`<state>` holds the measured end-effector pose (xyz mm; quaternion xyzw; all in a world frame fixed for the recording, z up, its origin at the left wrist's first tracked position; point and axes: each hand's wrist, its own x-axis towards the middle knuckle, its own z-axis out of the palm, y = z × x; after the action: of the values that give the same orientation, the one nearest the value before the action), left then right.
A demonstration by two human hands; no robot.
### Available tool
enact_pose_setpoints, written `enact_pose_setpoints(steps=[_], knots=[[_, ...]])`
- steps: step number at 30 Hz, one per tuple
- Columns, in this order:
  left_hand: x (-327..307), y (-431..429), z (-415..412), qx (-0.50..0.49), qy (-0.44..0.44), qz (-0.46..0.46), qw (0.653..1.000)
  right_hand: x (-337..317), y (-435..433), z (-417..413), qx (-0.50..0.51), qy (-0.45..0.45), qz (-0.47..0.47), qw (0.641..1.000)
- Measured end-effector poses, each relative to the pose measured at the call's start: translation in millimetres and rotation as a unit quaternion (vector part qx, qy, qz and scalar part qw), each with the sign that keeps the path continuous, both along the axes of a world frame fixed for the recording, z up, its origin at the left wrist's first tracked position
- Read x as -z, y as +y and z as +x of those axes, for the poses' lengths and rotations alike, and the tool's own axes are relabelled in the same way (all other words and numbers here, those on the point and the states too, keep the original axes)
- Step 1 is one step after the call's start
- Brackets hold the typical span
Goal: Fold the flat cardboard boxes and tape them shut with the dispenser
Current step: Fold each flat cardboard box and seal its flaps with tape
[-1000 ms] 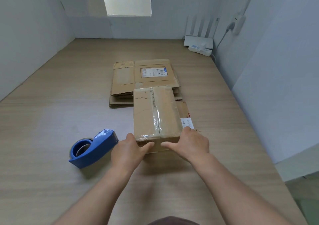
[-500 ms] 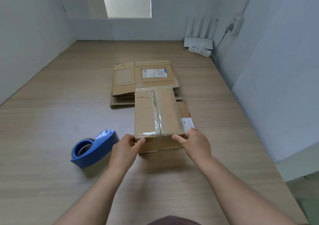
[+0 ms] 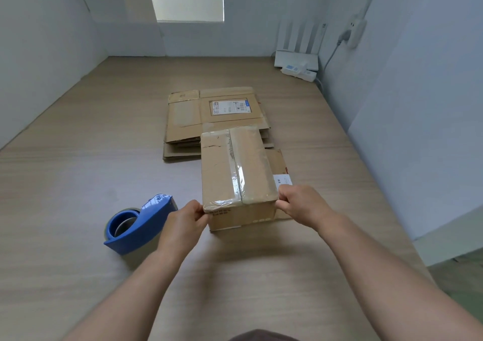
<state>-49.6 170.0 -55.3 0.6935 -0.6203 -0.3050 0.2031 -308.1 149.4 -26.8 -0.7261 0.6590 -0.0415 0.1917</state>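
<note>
White router (image 3: 295, 59), antennas upright, stood in the far right corner; power strip (image 3: 300, 73) lay just before it; wall adapter (image 3: 355, 31) above.

Blue for the tape dispenser (image 3: 146, 223); plain brown for the taped box (image 3: 222, 173), black print near its bottom; brown for the flat cardboard stack (image 3: 183, 121), white on its label (image 3: 230, 106); pale wood grain across the table (image 3: 78, 184).

Brown corrugated-cardboard box (image 3: 235, 168), matt, its seam under glossy clear plastic tape (image 3: 236, 173). Smooth blue plastic tape dispenser (image 3: 142, 223). Pale matt wood-grain tabletop (image 3: 78, 184).
</note>
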Motion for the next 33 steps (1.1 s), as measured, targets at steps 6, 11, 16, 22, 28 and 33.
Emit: enact_pose_setpoints(steps=[6,11,16,22,28,33], knots=[[2.9,-0.5,-16.6,-0.025,-0.068,-0.078,0.994,22.7,4.2,0.3,0.032,-0.061,-0.065,0.996],[8.9,10.9,-17.4,-0.033,-0.080,-0.075,0.993,23.9,4.7,-5.8,0.035,-0.103,-0.017,0.994],[3.2,8.7,2.3,0.044,-0.129,0.062,0.989,15.5,0.0,-17.9,0.123,-0.299,0.141,0.936],[-10.5,-34.8,6.7,-0.081,0.211,0.069,0.972,-5.8,-33.6,-9.8,0.140,-0.424,0.250,0.859],[-24.6,-68.1,-4.7,-0.132,0.220,0.144,0.956,-7.1,-58.3,4.5,0.250,-0.413,0.216,0.849],[-24.2,-64.9,-10.5,-0.063,0.065,0.085,0.992,-9.3,-55.2,27.7,0.224,-0.218,0.146,0.939]])
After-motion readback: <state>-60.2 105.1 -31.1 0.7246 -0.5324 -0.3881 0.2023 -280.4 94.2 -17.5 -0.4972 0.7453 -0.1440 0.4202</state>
